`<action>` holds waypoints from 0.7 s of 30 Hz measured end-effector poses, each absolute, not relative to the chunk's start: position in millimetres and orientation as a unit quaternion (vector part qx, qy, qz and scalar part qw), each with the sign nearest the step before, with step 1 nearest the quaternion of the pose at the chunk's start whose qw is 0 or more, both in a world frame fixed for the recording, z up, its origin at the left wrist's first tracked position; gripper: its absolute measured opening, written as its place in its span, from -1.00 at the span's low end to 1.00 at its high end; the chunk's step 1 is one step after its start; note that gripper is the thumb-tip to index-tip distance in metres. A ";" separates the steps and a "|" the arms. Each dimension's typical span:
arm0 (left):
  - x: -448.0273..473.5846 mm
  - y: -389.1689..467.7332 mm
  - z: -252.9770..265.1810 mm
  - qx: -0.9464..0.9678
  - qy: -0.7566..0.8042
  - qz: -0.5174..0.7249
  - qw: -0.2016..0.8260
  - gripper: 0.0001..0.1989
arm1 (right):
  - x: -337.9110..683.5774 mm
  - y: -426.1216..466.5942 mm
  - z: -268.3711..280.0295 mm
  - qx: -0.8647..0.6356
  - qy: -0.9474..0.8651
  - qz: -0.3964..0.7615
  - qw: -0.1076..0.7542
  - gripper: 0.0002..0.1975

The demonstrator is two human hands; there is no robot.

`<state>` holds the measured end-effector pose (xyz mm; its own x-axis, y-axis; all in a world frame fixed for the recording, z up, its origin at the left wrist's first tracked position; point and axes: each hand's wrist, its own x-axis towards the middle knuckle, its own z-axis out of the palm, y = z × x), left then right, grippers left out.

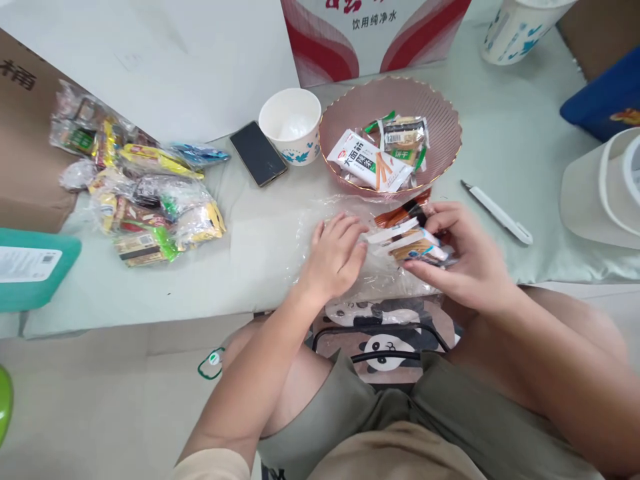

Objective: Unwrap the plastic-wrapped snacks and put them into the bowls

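My right hand (473, 260) grips a few small snack packets (413, 243) with white and blue edges, thumb below and fingers above. Beside them, a brown-orange wrapper (400, 215) shows near the bowl. My left hand (336, 259) is open, its fingers stretched out over a clear plastic bag (310, 233) spread on the table. Just beyond both hands stands a pink ribbed bowl (450, 140) with a gold rim. Inside it lie a white snack packet (370, 160) and green-edged biscuit packets (404, 139).
A heap of wrapped snacks (150, 193) lies at left. Behind the hands are a black phone (259, 153) and a paper cup (293, 123). At right lie a white utility knife (497, 210) and a white plastic container (590, 193). Boxes line the back.
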<state>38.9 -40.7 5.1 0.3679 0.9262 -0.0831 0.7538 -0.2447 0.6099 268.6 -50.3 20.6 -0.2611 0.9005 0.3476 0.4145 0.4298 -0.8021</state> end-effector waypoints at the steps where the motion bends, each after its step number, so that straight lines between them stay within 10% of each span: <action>1: 42.0 -39.9 5.7 0.783 0.541 0.135 0.274 -0.56 | 269.8 -49.4 23.0 -0.449 -0.725 0.292 0.432 -0.66; 7: 49.1 -42.5 5.9 0.821 0.513 0.076 0.240 -0.47 | 280.0 -32.5 29.1 -0.459 -0.673 0.231 0.532 -0.39; 21: 47.4 -48.9 3.3 0.829 0.502 0.086 0.231 -0.53 | 271.0 45.2 45.7 -0.508 -0.789 0.035 0.343 -0.52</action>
